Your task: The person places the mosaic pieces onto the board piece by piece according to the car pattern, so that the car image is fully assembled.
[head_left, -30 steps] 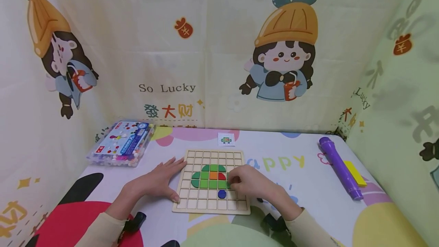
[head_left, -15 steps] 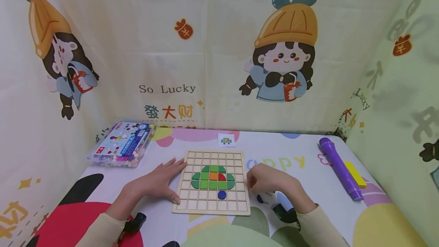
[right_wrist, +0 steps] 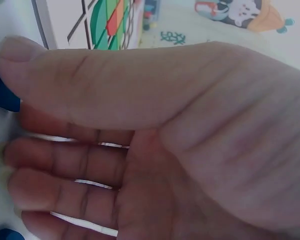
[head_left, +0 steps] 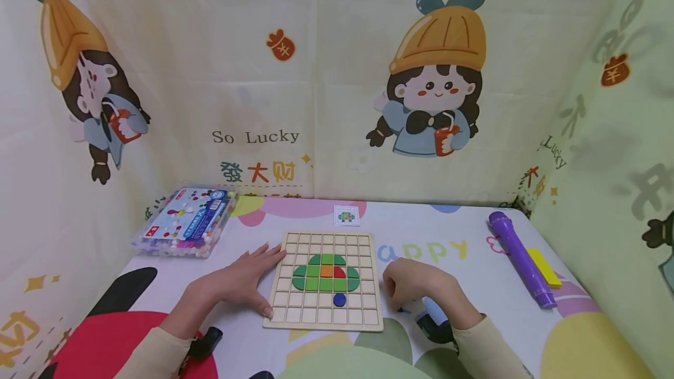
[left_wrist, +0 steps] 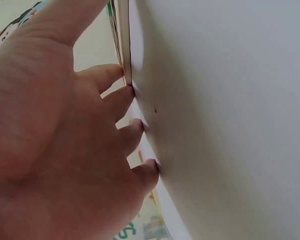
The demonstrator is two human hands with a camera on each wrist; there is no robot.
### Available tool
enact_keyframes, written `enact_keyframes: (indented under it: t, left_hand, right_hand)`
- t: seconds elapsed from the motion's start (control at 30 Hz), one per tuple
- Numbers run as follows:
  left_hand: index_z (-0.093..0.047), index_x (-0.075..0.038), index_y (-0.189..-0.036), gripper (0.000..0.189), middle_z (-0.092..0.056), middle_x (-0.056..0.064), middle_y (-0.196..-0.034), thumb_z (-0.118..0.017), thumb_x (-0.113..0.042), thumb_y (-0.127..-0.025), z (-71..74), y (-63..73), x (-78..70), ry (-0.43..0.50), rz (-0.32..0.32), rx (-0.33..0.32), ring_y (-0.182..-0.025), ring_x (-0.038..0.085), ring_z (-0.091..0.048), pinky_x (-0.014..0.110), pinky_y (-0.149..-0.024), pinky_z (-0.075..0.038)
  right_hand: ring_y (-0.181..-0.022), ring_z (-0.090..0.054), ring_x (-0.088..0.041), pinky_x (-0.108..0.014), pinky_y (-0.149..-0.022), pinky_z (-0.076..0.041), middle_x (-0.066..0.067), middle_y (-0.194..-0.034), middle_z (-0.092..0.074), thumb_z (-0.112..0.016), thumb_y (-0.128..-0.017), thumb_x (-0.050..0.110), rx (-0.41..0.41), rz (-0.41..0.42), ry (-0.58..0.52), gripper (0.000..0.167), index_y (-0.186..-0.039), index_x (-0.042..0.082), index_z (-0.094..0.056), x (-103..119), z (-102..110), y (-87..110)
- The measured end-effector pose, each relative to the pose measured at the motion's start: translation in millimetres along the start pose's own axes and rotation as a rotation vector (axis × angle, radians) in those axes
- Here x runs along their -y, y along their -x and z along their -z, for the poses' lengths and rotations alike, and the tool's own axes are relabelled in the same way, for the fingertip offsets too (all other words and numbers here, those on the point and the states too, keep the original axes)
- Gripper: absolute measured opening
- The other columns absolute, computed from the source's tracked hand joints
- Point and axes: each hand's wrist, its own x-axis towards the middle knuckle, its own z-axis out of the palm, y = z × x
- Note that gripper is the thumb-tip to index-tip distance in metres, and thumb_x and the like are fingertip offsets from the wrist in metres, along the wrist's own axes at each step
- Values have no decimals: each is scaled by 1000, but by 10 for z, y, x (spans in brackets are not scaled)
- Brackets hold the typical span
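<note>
A wooden grid board lies on the table, bearing green, orange and red tiles in a rounded car-like shape. Below them sits a dark blue disc. My left hand is spread along the board's left side, its fingertips and thumb at the edge. Just right of the board is my right hand, fingers curled down to the table. In the right wrist view its thumb and forefinger pinch another dark blue disc, partly hidden by the thumb. One more blue piece lies near the little finger.
A small picture card with a similar car pattern lies behind the board. At the back left is a clear plastic case with a printed cover. A purple tube lies at the right beside a yellow block.
My right hand has left the board's right side, uncovering a green tile there, and has come down onto the table beside it. The left hand has stayed in place.
</note>
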Motion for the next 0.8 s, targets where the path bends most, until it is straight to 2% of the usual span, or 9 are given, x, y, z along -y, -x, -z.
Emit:
enact_keyframes:
  t: [0.13,0.43,0.53,0.7,0.8]
  left_hand:
    - [-28,-13,-157,123,-20,10,-167,-88,-59,-60,20,11,-14,3,0,7,-155,42,-7,70,-120,-8]
    - [-29,-13,-157,122,-20,10,-167,-86,-60,-61,-4,7,9,-4,-13,-5,-154,43,-8,71,-119,-10]
    - [-29,-14,-157,122,-20,9,-167,-86,-62,-61,-10,-2,17,-8,-6,-4,-154,43,-7,70,-119,-9]
    - [-29,-17,-157,121,-20,7,-167,-84,-64,-60,-29,-16,41,-21,2,-9,-155,41,-7,69,-120,-9]
    - [-29,-17,-158,121,-20,7,-167,-84,-64,-60,-29,-11,40,-26,2,-11,-155,41,-7,69,-120,-10]
  right_hand:
    - [-60,-51,-11,-27,-55,-43,6,-63,-60,-83,-71,11,7,-50,21,21,-65,19,-64,30,3,18]
    - [-58,-49,-10,-26,-53,-40,6,-63,-59,-84,-68,11,17,-70,62,24,-63,18,-62,60,-7,41]
    - [-58,-49,-10,-26,-53,-41,7,-63,-59,-85,-68,8,20,-57,63,25,-63,18,-62,62,-18,42]
    - [-58,-49,-9,-25,-52,-41,8,-63,-58,-79,-71,0,13,19,55,24,-66,18,-64,55,-19,31]
    - [-60,-51,-9,-25,-54,-42,9,-65,-58,-80,-72,1,16,15,48,23,-68,18,-64,52,-19,23]
